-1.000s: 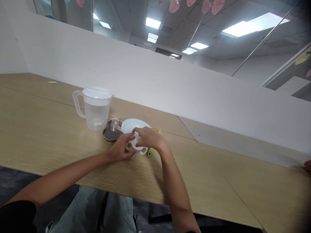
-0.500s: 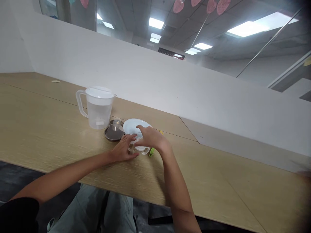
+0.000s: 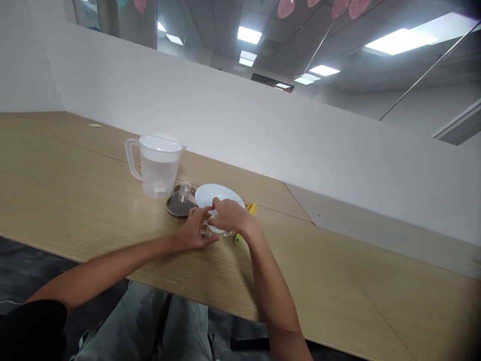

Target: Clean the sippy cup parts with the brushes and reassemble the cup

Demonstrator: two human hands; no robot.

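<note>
My left hand point(image 3: 196, 229) curves around a small clear plastic cup point(image 3: 205, 231), thumb on the near side and fingers on the far side. Above and to its right, my right hand point(image 3: 230, 215) bends down with fingertips drawn together by the left fingers; what they pinch is hidden. Below the right palm, a white handled piece point(image 3: 217, 230) shows only in part. Just behind the hands lies a white oval dish point(image 3: 214, 191). To the left, a round metal tray point(image 3: 176, 206) carries another small clear cup point(image 3: 185, 191).
A lidded, translucent pitcher point(image 3: 160, 173) stands behind and left of the tray. Right of the dish are a yellow object point(image 3: 251, 207) and a green piece point(image 3: 238, 238), both partly covered by my right arm. A white wall point(image 3: 225, 115) borders the wooden table point(image 3: 93, 200) at the back.
My right fingers have lowered and closed toward my left fingertips. My left hand has drawn in around the small cup. The view has shifted slightly, showing more of the yellow object.
</note>
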